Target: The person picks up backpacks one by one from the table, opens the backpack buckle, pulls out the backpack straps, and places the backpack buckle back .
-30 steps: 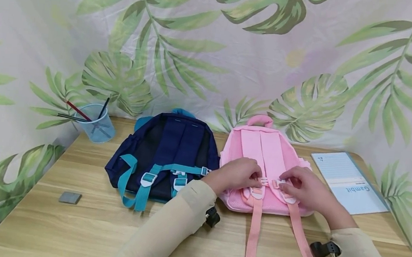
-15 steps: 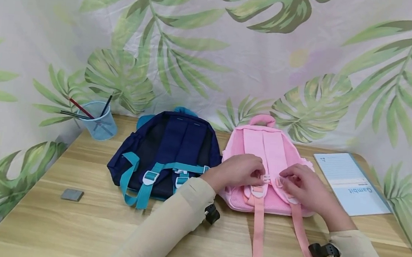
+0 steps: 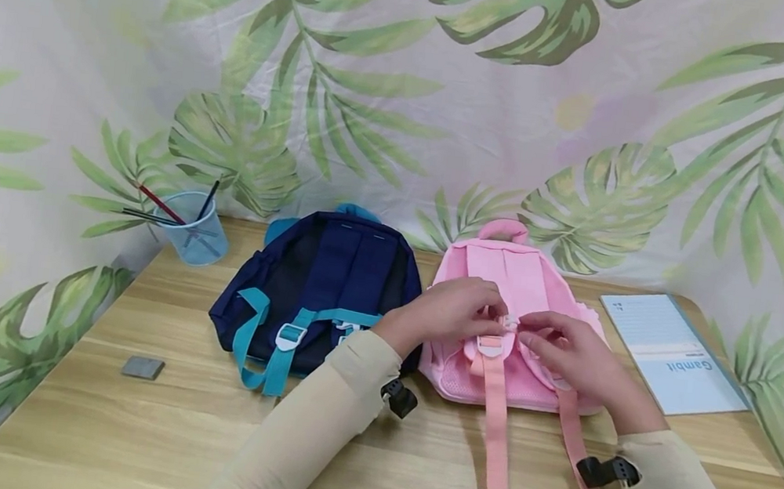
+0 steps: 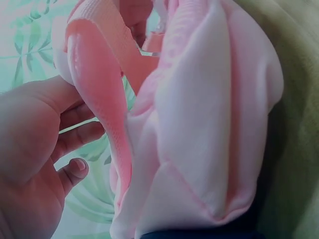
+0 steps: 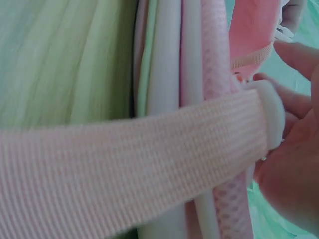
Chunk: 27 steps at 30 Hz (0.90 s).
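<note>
A pink backpack [image 3: 432,370] lies with its shoulder straps upward. My left hand [image 3: 460,310] pinches one strap's small white buckle [image 3: 511,324] between thumb and fingers. Close against it on the right, my right hand [image 3: 569,356] pinches the other strap's buckle end, which its fingers mostly hide. The two hands nearly meet over the middle of the backpack. In the left wrist view, a padded pink shoulder strap [image 4: 97,74] arches up beside my fingers. A peach webbing strap [image 5: 149,164] runs through a white adjuster [image 5: 271,114] below my hand in the right wrist view.
A navy backpack [image 3: 333,270] with teal straps lies just left of the pink one. A blue mesh pen cup [image 3: 200,246] stands at the back left, a small grey block [image 3: 142,367] in front of it. At the right lies a notebook [image 3: 672,354].
My right hand has moved left and slightly up, drawing its strap inward until its fingertips come up to the buckle in my left hand. The left hand rises slightly.
</note>
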Available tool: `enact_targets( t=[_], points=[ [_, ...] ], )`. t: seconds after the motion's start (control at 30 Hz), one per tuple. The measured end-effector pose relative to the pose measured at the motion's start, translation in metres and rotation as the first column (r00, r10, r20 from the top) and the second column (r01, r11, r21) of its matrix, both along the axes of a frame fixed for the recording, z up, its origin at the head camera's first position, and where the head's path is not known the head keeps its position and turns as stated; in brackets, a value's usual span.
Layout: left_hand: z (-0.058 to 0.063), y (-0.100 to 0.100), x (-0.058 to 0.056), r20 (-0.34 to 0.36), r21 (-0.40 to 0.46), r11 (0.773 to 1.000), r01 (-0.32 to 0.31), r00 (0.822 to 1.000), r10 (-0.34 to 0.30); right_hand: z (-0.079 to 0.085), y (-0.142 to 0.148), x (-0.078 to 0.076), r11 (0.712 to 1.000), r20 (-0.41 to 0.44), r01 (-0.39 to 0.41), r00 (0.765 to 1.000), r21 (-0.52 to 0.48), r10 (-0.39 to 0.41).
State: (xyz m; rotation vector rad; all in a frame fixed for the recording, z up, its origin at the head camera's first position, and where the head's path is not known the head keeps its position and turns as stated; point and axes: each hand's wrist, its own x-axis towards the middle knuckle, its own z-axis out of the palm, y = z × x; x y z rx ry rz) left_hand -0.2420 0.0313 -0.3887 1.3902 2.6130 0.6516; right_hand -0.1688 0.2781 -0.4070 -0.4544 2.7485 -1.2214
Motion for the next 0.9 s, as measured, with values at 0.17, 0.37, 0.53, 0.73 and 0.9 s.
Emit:
enact_targets(
  t=[0.17, 0.37, 0.53, 0.73, 0.9],
  points=[
    [0.003, -0.002, -0.002, -0.001, 0.032, 0.999, 0.008, 1.000, -0.008, -0.002, 0.000, -0.004, 0.998, 0.066, -0.030, 0.997, -0.056, 0.034],
    [0.003, -0.007, -0.002, 0.022, 0.100, 0.995, 0.000, 1.000, -0.002, -0.007, -0.002, -0.008, 0.994, 0.065, -0.065, 0.995, -0.087, 0.071],
    [0.003, -0.008, -0.002, 0.041, 0.132, 0.991, -0.016, 0.999, 0.011, -0.007, -0.002, -0.008, 0.993, 0.075, -0.026, 0.997, -0.118, 0.035],
    [0.001, -0.009, -0.002, 0.043, 0.154, 0.988, -0.016, 0.999, 0.009, -0.002, 0.000, -0.006, 0.976, 0.134, 0.065, 0.990, -0.207, -0.038],
    [-0.001, -0.009, -0.003, 0.040, 0.163, 0.987, -0.003, 0.999, -0.004, 0.007, -0.001, -0.005, 0.944, 0.195, 0.092, 0.980, -0.316, -0.030]
  ],
)
